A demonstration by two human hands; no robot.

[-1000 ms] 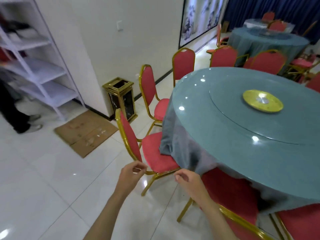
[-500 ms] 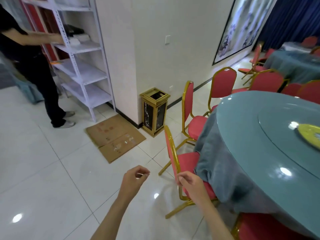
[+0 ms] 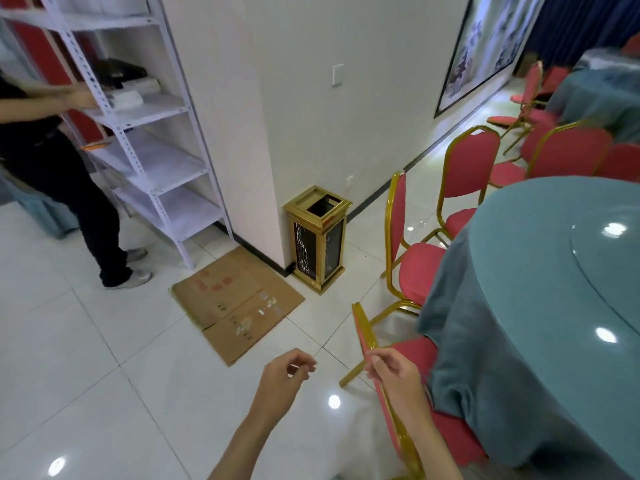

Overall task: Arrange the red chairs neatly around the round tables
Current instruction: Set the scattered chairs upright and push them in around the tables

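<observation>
Beside the glossy round table (image 3: pixel 540 271), right hand (image 3: pixel 394 374) hovers over a gold-framed chair (image 3: pixel 450 434).

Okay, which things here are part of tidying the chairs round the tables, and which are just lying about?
Part of the job: nearest red chair, second red chair, third red chair, round table, far table.

Just lying about: gold bin, flattened cardboard, white shelving, wall picture.

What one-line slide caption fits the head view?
Left hand and right hand curl near a red chair beside the round table.
</observation>
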